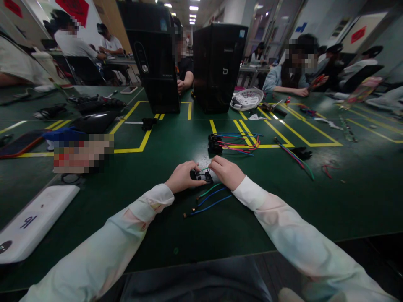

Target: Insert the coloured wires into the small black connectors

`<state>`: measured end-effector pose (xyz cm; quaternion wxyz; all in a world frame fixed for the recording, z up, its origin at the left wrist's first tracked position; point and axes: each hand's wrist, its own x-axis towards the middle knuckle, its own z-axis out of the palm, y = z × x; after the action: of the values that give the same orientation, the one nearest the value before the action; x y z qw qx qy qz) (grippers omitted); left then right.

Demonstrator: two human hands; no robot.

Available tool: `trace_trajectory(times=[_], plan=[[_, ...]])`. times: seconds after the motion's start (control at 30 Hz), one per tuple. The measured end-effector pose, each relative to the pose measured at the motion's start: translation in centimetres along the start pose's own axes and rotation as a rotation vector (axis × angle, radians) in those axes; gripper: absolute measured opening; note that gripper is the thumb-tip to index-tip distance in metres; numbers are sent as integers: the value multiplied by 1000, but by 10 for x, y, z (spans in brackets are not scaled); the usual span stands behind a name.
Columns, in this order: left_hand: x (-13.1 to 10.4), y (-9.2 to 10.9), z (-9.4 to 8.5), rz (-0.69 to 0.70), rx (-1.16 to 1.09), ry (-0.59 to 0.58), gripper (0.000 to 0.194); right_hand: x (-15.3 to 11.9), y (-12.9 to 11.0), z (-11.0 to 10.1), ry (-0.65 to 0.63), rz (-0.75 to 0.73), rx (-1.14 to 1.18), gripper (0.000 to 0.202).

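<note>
My left hand (182, 177) grips a small black plastic housing (207, 178) between thumb and fingers, low over the green table. At its right side, my right hand (227, 171) is closed in a pinch on a thin green wire (205, 169) that runs across the top of the housing. The wire's far end is hidden by the fingers. Just below the hands lie a loose green wire (209, 191) and two blue wires (211, 204) with metal terminals at their left ends. Beyond my right hand rests a black part (215, 144) with several blue and red wires coming out of it.
Two black computer towers (154, 63) (218, 69) stand at the back. A white basket (247, 100) is beside them. Coloured wires (296, 157) lie to the right, a white device (40, 222) to the left. Several people sit behind; yellow tape (146, 140) marks the table.
</note>
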<state>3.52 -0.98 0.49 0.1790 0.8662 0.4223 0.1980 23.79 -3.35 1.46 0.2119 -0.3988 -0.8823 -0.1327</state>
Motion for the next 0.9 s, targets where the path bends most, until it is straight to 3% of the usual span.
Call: trace_trajectory(times=[0.17,0.37,0.7,0.9], plan=[[0,1,-1,-41,-4,-28,44,0,1,-9,-158,-55,0,13],[0,-1,0,-35,-15,-18,45,1,3,-11,-177,-34,184,15],[0,-1,-3,9,-49,-30,44,3,-1,2,44,151,316,16],[-1,0,-1,-8,-46,-7,43,2,1,2,34,121,315,16]])
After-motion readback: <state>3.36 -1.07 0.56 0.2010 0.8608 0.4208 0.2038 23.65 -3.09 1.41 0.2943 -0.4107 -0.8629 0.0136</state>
